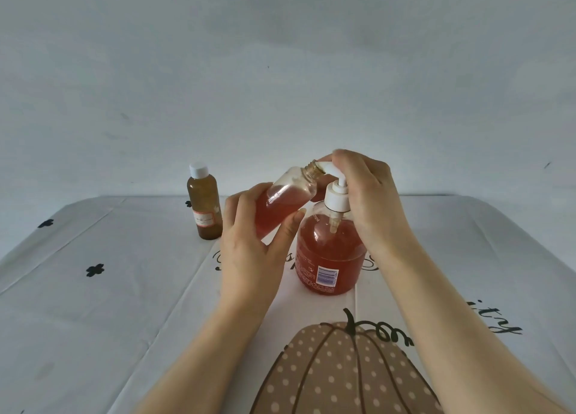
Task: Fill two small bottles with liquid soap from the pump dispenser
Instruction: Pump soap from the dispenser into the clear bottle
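A clear pump dispenser (327, 257) of orange-red soap stands at the table's middle. My right hand (367, 195) lies over its white pump head, fingers curved down on it. My left hand (249, 242) grips a small uncapped clear bottle (286, 201), tilted, its threaded neck against the pump spout. That bottle holds orange-red soap in its lower part. A second small bottle (204, 204), brownish with a white cap and a label, stands upright to the left, apart from both hands.
A white tablecloth (93, 304) printed with black clovers, script lettering and a dotted pumpkin (343, 376) covers the table. A plain grey wall rises behind the far edge.
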{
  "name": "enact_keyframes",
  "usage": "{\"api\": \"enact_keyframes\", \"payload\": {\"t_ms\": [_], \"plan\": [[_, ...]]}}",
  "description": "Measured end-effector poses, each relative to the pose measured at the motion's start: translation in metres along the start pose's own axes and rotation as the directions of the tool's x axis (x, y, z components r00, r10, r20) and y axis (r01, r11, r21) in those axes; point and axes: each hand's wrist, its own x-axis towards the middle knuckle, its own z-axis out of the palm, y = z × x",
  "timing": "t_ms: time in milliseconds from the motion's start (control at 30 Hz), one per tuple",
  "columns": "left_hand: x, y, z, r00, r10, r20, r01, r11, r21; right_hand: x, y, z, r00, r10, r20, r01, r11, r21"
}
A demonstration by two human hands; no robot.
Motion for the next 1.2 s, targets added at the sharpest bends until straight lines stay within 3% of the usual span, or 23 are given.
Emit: {"api": "enact_keyframes", "payload": {"t_ms": [567, 733, 1200], "plan": [[0.001, 0.000, 0.001, 1.000, 0.008, 0.007, -0.008, 0.999, -0.031, 0.000, 0.001, 0.002, 0.999, -0.023, -0.034, 0.020, 0.995, -0.097], [0.001, -0.001, 0.002, 1.000, 0.024, -0.015, -0.024, 0.999, -0.034, -0.001, -0.005, 0.004, 0.999, 0.030, -0.032, -0.032, 0.998, -0.057], [0.000, -0.001, 0.003, 1.000, 0.016, -0.011, -0.016, 0.999, -0.040, 0.004, -0.007, 0.002, 1.000, 0.003, -0.011, -0.003, 1.000, 0.022]]}}
